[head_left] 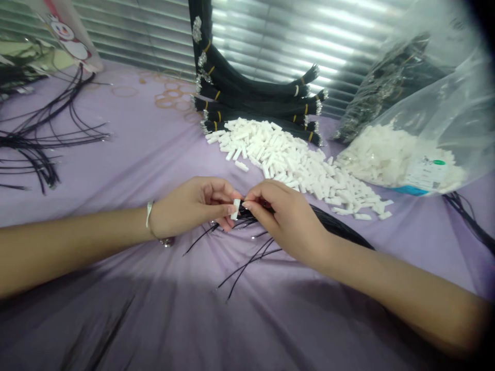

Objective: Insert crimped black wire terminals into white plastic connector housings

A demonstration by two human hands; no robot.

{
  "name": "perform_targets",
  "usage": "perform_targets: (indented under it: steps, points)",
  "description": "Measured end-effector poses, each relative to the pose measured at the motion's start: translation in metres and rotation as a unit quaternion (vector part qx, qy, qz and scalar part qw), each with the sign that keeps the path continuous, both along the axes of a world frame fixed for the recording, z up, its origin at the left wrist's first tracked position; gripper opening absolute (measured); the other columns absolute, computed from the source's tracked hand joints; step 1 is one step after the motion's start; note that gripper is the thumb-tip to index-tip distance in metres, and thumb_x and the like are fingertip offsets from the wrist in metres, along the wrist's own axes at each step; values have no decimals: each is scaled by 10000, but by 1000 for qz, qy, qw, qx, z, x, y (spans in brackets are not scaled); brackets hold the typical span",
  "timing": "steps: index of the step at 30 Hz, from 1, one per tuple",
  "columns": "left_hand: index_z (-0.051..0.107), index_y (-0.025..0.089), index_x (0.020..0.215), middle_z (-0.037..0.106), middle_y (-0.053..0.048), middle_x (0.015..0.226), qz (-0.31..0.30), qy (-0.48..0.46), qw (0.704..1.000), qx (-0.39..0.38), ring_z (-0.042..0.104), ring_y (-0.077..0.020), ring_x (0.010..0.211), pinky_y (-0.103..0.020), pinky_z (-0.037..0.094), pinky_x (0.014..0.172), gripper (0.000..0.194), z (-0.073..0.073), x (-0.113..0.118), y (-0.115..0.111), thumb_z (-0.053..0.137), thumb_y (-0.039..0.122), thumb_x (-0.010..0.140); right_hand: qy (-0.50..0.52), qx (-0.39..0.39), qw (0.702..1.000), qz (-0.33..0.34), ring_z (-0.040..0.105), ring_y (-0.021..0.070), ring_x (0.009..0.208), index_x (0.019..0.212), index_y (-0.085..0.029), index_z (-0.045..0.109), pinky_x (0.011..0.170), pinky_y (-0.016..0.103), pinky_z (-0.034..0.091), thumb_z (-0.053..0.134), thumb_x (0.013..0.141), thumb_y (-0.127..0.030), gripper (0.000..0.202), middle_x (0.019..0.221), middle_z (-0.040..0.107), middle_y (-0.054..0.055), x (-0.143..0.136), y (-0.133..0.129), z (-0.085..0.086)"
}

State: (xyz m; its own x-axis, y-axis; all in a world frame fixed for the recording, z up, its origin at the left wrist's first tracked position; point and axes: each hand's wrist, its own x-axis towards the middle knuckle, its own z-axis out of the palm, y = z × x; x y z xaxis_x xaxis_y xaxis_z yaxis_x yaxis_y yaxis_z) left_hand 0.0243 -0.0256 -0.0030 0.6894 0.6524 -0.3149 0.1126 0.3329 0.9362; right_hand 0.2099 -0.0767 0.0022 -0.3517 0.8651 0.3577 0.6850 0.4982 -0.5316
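Both forearms enter from the lower corners and converge at mid-frame, low over the purple-covered surface [127, 154]. The left hand [189, 206] lies palm-inward, wrist level, a thin bracelet [149, 216] at the wrist. The right hand [286, 216] comes in from the right, knuckles up, wrist slightly raised.

Writing: a printed label [425, 175] sits on the clear plastic bag [425, 113] at right; its text is too small to read. A snowman figure shows on a bag [69, 36] at upper left; no wording legible.

Grip, left: thumb and fingers closed together on a small white connector housing [235, 208], held upright at the fingertips. Grip, right: thumb and forefinger pinched on thin black wires [251, 216] directly beside the housing; whether a wire end is inside the housing cannot be told. The housing is thus between the two hands, just above the surface.

Loose black wires [247, 263] trail below the hands. A heap of white housings [294, 159] lies beyond the hands; bundled black wire harnesses [259, 103] are stacked behind it. More loose wires [42, 139] lie at far left, and rubber bands [170, 98] lie near the top centre.
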Motion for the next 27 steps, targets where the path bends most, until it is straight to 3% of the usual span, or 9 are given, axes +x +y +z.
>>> perform_targets:
  steps: [2,4,7,9,11,17,22,27]
  points:
    - [565,76,940,669,-53,804,13,-15,1000,2,630,-94,634,-211,556,609,159,-1,-2,1,604,110,791,-3,80,995,51,533,131,846,887,-63,593,781,256,449,518,852,-135,110,856,592,92,1,-7,9]
    - [597,95,957,661,-32,778,38,-43,998,26,609,-74,611,-176,535,587,176,-2,-5,1,625,143,790,-31,96,987,123,544,141,930,939,-47,605,874,251,448,512,855,-131,151,928,611,109,1,-15,15]
    - [649,128,933,649,-4,750,83,-83,989,86,584,-50,613,-135,509,593,154,-5,-7,0,642,145,780,-155,73,970,170,501,227,1135,1101,-1,588,1003,319,405,504,884,-335,407,1162,579,172,-1,-26,11]
    - [664,132,893,657,-1,777,104,-95,982,127,583,-36,639,-110,499,623,128,-6,-8,-1,651,118,767,-222,85,958,160,403,303,1251,1249,48,488,1053,395,355,449,875,-499,664,1318,459,228,-4,-30,4]
    - [664,127,877,660,-5,792,105,-91,976,167,587,-34,663,-100,495,641,115,-5,-8,-2,645,102,767,-256,90,952,145,365,333,1280,1310,58,426,1059,421,341,388,864,-581,779,1368,393,247,-6,-33,-3]
    - [634,125,957,664,-59,940,69,-64,952,291,617,-107,873,-185,511,796,148,-2,-11,-5,587,134,817,-275,50,957,82,389,330,1268,1344,56,389,1054,416,351,311,868,-620,831,1356,402,260,-13,-31,-12]
    - [614,135,960,638,-49,895,41,-20,898,437,590,-89,807,-158,482,731,149,2,-14,-8,568,113,820,-301,-23,953,-1,177,380,1358,1395,41,310,1115,500,188,303,842,-670,901,1453,201,268,-13,-24,-18]
    - [580,145,1023,595,-59,924,6,22,897,442,565,-104,819,-191,465,728,171,1,-13,-8,495,186,880,-277,-77,958,-4,83,323,1389,1432,17,225,1142,469,117,229,870,-653,874,1480,125,226,-8,-23,-20]
